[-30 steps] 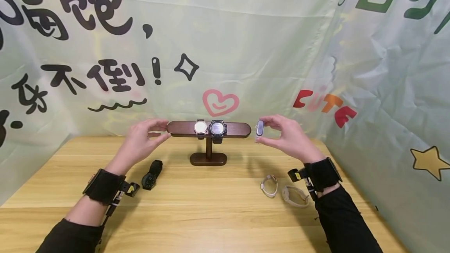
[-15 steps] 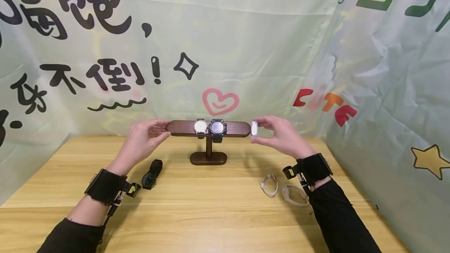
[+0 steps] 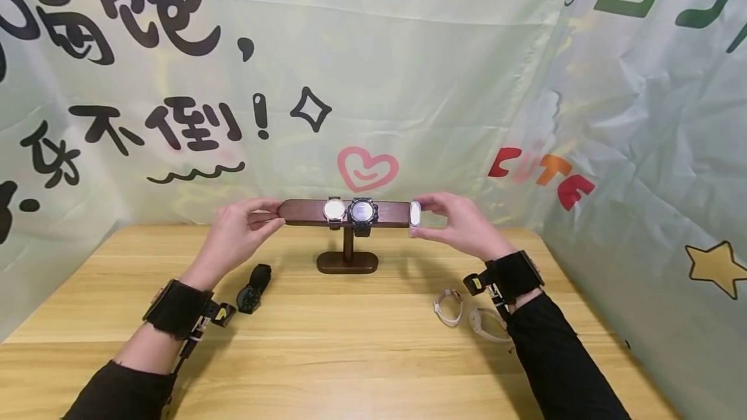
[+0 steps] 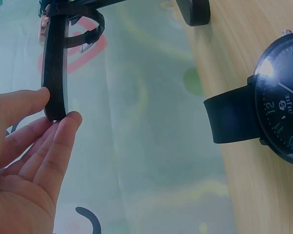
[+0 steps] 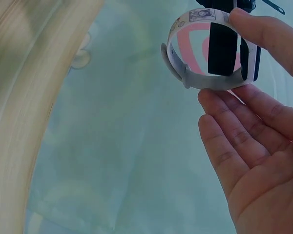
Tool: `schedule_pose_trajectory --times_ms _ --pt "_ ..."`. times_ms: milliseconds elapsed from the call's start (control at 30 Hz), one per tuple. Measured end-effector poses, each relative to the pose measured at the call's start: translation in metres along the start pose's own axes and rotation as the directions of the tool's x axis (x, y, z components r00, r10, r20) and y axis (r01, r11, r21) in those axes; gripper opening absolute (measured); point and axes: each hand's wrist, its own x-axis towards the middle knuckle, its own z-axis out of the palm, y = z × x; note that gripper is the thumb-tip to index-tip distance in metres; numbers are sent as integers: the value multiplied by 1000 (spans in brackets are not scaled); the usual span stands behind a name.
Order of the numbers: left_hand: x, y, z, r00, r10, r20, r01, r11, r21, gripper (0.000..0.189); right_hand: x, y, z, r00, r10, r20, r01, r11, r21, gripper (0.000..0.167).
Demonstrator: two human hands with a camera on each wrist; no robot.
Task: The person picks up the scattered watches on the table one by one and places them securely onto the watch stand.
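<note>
Fingers and thumb of the right hand (image 3: 463,225) pinched a white fitness band with a small capsule-shaped screen and a strap closed in a loop (image 3: 415,214). Band location: at the right end of a dark brown wooden bar with rounded ends (image 3: 306,212), held level on a brown post and foot (image 3: 347,263).

Key relation: bar's long axis ran left to right; the band's screen stood upright, crosswise to it, with the loop's opening facing along the bar. Right wrist view showed the bar's end through the loop, left of the thumb; how far inside it sat, could not tell. Band and bar end were nearest the right hand. Left hand (image 3: 236,229) gripped the opposite end between thumb and fingertips, judged to be steadying it.

Near mid-bar, a pale-faced round watch on a dark strap (image 3: 334,210) and a chunky black round watch (image 3: 362,211) were strapped round it side by side. On the light wood table (image 3: 327,349): a plain black round watch (image 3: 249,299), on the left; a slim pale pink looped band (image 3: 448,308) and a wider cream looped band (image 3: 487,325), on the right
</note>
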Motion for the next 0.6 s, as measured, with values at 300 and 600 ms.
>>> schedule_pose_trajectory --times_ms 300,600 --pt "0 -2 -1 1000 -2 8 2 1000 -1 37 7 -5 4 1000 -1 15 1 1000 9 67" --pt "0 -1 -1 1000 -7 10 7 1000 -6 36 16 -12 10 999 -35 18 35 999 -12 67"
